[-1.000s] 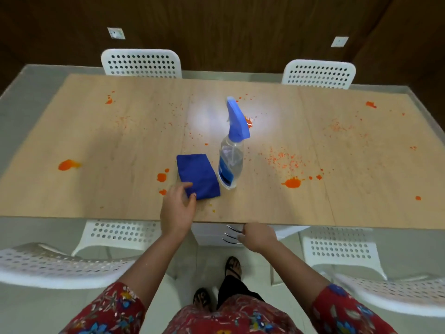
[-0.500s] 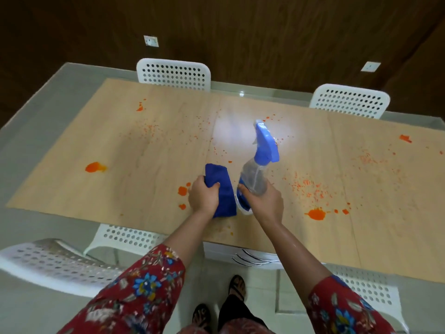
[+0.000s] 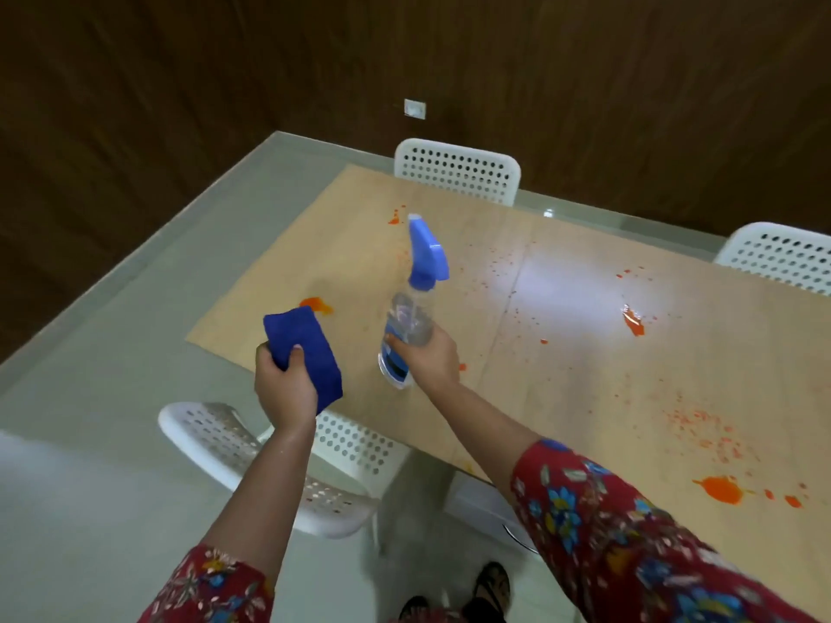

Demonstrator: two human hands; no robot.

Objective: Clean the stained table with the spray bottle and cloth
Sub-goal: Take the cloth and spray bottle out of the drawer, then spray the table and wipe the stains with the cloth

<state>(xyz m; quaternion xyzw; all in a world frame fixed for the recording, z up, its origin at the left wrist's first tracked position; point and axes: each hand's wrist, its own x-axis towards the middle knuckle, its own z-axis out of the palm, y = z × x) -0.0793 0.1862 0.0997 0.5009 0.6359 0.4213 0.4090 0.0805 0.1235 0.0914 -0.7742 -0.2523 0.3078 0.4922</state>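
As both hands are occupied, we record each in turn. The left hand (image 3: 283, 388) grips the folded blue cloth (image 3: 310, 353), fingers and thumb curled round its lower end. The cloth stands up out of the fist, above the near edge of the table (image 3: 584, 375). At 3 o'clock of it, near but apart, the right hand (image 3: 431, 359) is wrapped round the clear body of the bottle (image 3: 411, 321). The bottle leans slightly, blue spray head uppermost, nozzle toward 12 o'clock. We cannot tell whether its base touches the tabletop.

Orange stains lie on the wood: a blot (image 3: 317, 304) just at 12 o'clock of the cloth, a small spot (image 3: 395, 218) by the nozzle, a smear (image 3: 634, 323) at 3 o'clock of the bottle, a large blot (image 3: 721, 490) at 4 o'clock, and fine specks (image 3: 701, 424) between those two.

A white perforated chair (image 3: 458, 173) stands at 12 o'clock of the bottle, a second chair (image 3: 778, 258) at 2 o'clock, a third chair (image 3: 252, 447) at 7 o'clock.
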